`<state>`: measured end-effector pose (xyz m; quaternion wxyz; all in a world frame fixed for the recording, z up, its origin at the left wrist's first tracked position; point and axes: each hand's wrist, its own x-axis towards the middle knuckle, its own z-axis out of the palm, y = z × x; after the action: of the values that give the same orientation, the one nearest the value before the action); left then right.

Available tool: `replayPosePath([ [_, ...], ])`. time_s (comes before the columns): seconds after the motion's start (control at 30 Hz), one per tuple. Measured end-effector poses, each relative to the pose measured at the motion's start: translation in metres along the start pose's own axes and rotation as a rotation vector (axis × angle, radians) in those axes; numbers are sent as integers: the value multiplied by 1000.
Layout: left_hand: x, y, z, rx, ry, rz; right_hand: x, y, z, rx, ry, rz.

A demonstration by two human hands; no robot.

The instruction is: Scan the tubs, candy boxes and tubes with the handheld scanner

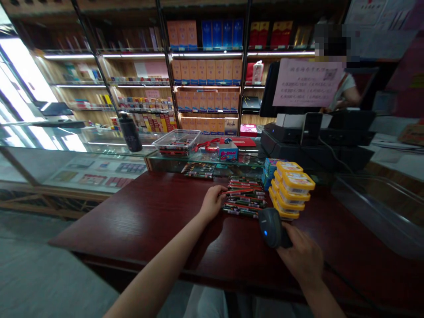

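Note:
My left hand (212, 202) reaches over the dark red counter (139, 216) and pinches a thin red-and-green packet (240, 191) at the left edge of a flat pile of such packets (245, 203). My right hand (303, 258) is closed round the handle of a black barcode scanner (270, 226), whose head with a blue light points toward the pile. Just right of the packets stand stacks of yellow-lidded tubs (293, 187).
A cash register with a monitor and a pink notice (306, 83) stands behind the tubs; a person sits beyond it. A glass display counter (99, 145) carries a clear tray (177, 142), a small blue box (228, 152) and a black bottle (130, 132). Shelves of boxes line the back wall.

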<state>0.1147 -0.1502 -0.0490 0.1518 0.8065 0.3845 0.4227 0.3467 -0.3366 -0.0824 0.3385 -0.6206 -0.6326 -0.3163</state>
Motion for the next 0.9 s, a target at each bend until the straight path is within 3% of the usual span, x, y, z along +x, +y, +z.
replayPosePath([
  [0.23, 49, 6, 43, 117, 6, -71, 1, 1, 3, 23, -2, -5],
  [0.47, 82, -6, 64, 216, -12, -125, 1, -1, 3, 70, -23, 44],
  [0.77, 102, -31, 84, 191, -74, -97, 0, -2, 5, 106, -61, 105],
  [0.9, 102, -40, 88, 178, -76, -94, -1, 3, 8, 77, -21, 39],
])
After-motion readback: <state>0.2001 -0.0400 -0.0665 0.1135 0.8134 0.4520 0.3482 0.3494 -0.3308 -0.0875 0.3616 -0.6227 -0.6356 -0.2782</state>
